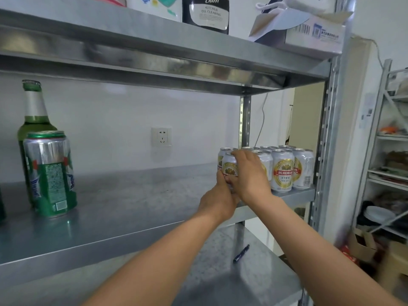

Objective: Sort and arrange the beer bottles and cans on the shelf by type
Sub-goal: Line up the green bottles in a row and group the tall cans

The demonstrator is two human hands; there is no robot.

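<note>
Head view: your left hand (217, 202) grips the lower part of a white-and-gold can (229, 167) from 7 o'clock, fingers curled on it. Your right hand (250, 175) curls over its rim from 3 o'clock. Your hands hide its base. The can sits against the cluster of matching cans (283, 171) at 3 o'clock on the shelf (132, 195). At 9 o'clock, 1 green can (49, 173) stands upright just before 1 green bottle (33, 107), well apart from the cluster.
</note>
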